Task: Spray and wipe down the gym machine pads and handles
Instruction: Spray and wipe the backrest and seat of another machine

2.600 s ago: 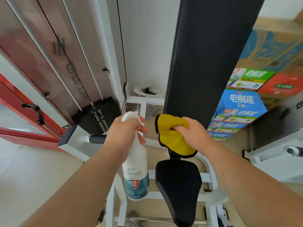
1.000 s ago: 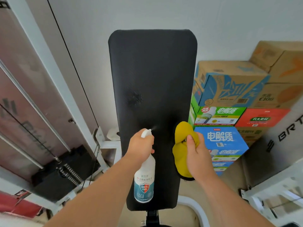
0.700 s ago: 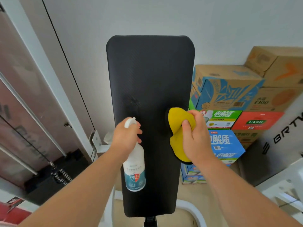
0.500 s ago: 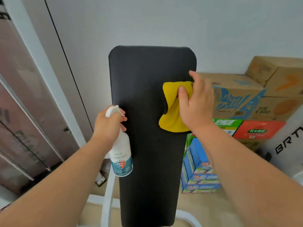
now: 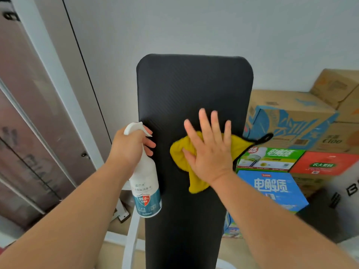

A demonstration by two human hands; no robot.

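A tall black back pad [image 5: 192, 84] stands upright in the middle of the view. My right hand [image 5: 208, 150] lies flat on it with fingers spread, pressing a yellow cloth [image 5: 179, 152] against the pad's middle right; the cloth's black-edged corner sticks out past the pad's right edge. My left hand [image 5: 132, 146] grips the neck of a white spray bottle [image 5: 145, 183] with a teal label, at the pad's left edge, nozzle pointing right toward the pad.
Stacked cardboard and coloured boxes [image 5: 291, 133] fill the right side against the white wall. A white machine frame upright [image 5: 56, 74] and a tinted weight-stack panel [image 5: 23, 133] run down the left. A white frame tube [image 5: 130, 239] rises below the bottle.
My right hand has flattened out and slid the cloth down and left from the pad's upper right to its middle. The left hand keeps the bottle at the left edge.
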